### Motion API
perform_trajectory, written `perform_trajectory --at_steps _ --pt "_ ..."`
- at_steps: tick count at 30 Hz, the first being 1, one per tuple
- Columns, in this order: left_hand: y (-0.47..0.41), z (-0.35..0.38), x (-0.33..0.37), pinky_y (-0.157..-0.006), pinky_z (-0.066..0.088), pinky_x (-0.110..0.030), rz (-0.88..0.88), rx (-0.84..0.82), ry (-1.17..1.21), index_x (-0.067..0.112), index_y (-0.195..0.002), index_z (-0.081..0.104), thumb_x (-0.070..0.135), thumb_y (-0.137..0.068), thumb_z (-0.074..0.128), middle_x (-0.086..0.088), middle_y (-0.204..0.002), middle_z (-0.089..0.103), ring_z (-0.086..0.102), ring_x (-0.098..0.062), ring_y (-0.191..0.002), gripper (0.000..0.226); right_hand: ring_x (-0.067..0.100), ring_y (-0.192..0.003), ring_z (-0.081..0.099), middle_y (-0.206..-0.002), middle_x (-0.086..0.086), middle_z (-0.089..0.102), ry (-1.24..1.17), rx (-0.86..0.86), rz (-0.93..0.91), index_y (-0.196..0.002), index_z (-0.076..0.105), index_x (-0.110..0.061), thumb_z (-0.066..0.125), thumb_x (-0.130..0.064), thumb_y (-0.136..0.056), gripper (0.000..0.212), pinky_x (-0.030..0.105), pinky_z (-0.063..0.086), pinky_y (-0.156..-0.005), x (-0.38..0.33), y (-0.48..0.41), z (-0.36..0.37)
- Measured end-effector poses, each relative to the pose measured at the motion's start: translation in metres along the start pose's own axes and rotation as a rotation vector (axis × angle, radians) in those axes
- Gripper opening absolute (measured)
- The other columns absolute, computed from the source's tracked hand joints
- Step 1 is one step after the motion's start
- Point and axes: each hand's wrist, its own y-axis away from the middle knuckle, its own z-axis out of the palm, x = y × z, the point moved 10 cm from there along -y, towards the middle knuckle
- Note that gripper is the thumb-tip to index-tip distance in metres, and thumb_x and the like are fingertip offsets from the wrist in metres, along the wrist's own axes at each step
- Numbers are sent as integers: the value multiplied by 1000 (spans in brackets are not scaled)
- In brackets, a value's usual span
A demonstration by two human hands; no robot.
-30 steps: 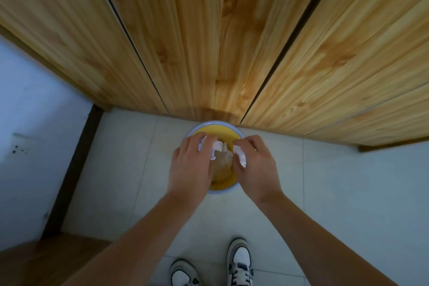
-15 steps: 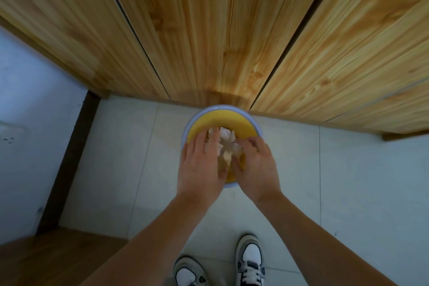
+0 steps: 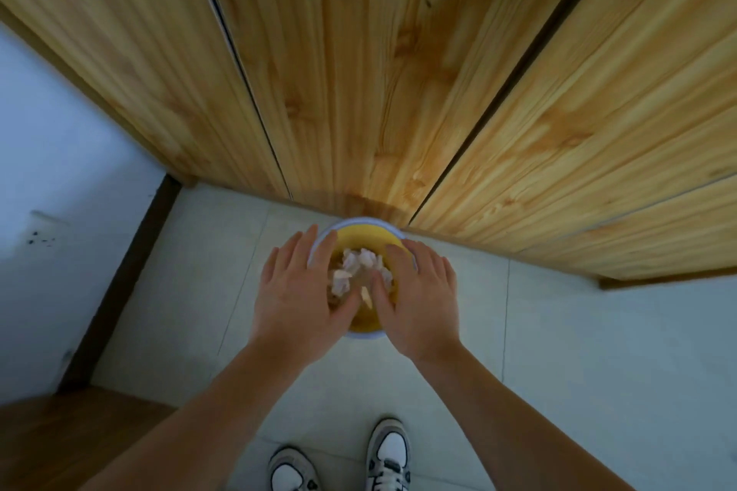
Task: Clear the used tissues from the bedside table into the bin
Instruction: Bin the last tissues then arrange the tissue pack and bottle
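The bin [image 3: 361, 224] stood on the pale tiled floor [image 3: 598, 331], close against the foot of the wooden wardrobe doors [image 3: 359, 72]. It was round, yellow inside, with a light rim. The tissues [image 3: 359, 265] lay inside it as a crumpled white heap, showing in the gap between the two hands.

Both hands were held palm down over the mouth of the bin. The left hand [image 3: 297, 291] covered the left side, its fingers straight and a little spread, the forefinger lying across the left rim. Its grip was loose and held nothing. The right hand [image 3: 418, 291] covered the right side in the same way, fingers straight and reaching past the right rim, its grip likewise slack and holding nothing. The two thumbs pointed inward toward each other over the near part of the opening, near but apart. Whether either thumb touched the tissues could not be told.

Both bare forearms reached in from the bottom edge. Below them, a pair of grey and white shoes [image 3: 389, 454] stood on the tiles, toes toward the bin. To the left was a pale wall [image 3: 60, 171] with a dark strip [image 3: 119, 283] along its foot, and a brown wooden surface [image 3: 60, 442] filled the lower left corner.
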Motion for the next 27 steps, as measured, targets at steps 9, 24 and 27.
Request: perform_trajectory --at_steps 9,24,27 --pt "40 -174 -16 -117 31 -45 -119 61 -45 18 -150 39 65 -88 42 -8 -157 38 31 -28 -145 77 32 -123 56 -131 9 61 -30 22 -159 -137 57 -12 53 -42 -95 53 49 44 -102 -105 0 -123" --pt "237 -380 -111 -120 20 -40 -599 333 -85 23 -155 27 71 -86 29 0 -160 32 24 -20 -149 84 31 -115 61 -121 12 65 -127 -12 -753 -132 61 -6 57 -42 -96 51 47 49 -95 -397 88 -171" --pt "293 -391 -140 -121 15 -39 -695 368 -83 23 -156 25 70 -88 39 0 -161 31 21 -20 -149 83 30 -122 58 -127 11 63 -108 -80 -842 -135 59 -8 52 -46 -97 54 47 47 -99 -447 120 -146"
